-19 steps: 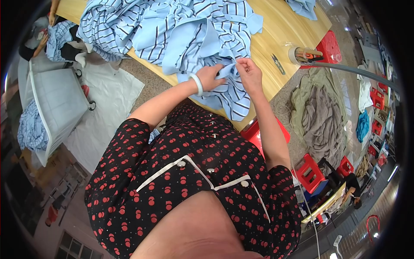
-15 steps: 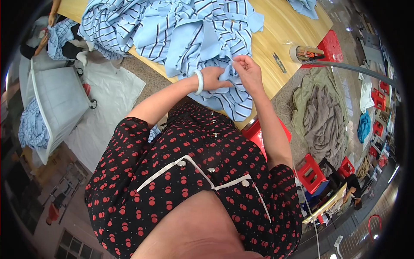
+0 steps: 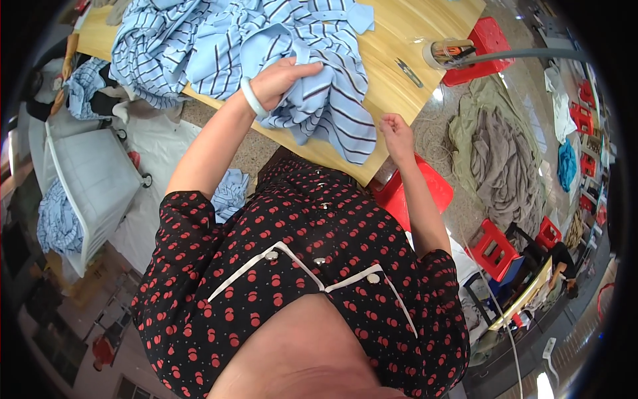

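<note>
My left hand [image 3: 282, 80], with a pale bangle at its wrist, is closed on a light blue shirt [image 3: 335, 110] with dark and white stripes. Its thumb points right across the cloth. The shirt's lower part spreads to the table's near edge. My right hand [image 3: 397, 137] is off the cloth, right of the shirt and over the table's near right edge. Its fingers are curled together; anything between them is too small to make out. More striped shirts [image 3: 156, 50] lie heaped at the back left.
Thread snips [image 3: 409, 72] and a tub of tools [image 3: 440, 54] sit on the wooden table [image 3: 392, 36]. Red stools [image 3: 425, 189] stand right. Grey cloth [image 3: 502, 166] is heaped on the floor. A wheeled cart [image 3: 100, 156] stands left, near another person's hand [image 3: 58, 100].
Both hands were together at the cloth. My right hand has come away toward me; my left hand has moved left and farther off, shifting the shirt. The view has shifted slightly.
</note>
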The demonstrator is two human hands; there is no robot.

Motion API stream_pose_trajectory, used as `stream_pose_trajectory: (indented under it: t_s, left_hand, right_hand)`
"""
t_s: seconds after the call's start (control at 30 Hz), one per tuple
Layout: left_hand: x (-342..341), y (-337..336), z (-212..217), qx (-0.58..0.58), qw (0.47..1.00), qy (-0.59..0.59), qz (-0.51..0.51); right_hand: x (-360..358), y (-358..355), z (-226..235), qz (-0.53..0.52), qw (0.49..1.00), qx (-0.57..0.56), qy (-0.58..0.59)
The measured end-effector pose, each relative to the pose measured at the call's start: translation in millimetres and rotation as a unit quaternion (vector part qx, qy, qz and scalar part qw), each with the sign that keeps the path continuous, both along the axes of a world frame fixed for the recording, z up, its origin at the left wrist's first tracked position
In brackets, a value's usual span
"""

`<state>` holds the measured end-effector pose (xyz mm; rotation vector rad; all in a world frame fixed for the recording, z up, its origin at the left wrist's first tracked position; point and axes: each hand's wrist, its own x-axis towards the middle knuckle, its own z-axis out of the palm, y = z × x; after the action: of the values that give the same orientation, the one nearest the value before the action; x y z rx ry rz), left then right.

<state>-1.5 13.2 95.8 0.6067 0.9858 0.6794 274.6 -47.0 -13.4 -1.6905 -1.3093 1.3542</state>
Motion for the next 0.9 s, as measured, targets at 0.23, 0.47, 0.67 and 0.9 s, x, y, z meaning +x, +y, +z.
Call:
stream_pose_trajectory:
  t_s: [0.23,0.47,0.67,0.9]
  left_hand:
    - [26.3,-0.5,0.3,0.102,0.993,-0.004,-0.059]
    - [-3.7,-23.6,-87.3,0.226,0.902,0.315,-0.19]
    - [-24.6,-41.1,-97.7,0.314,0.825,0.422,-0.207]
    - [-32.4,-44.5,-88.9,0.426,0.79,0.425,-0.117]
  right_hand:
    - [8.9,61.4,-19.6,0.003,0.996,0.067,-0.052]
    - [34.7,124.9,-65.4,0.077,0.867,0.242,-0.429]
    - [43.6,142.5,-71.3,0.085,0.87,0.131,-0.468]
    - [48.2,148.7,-91.4,0.009,0.919,0.054,-0.391]
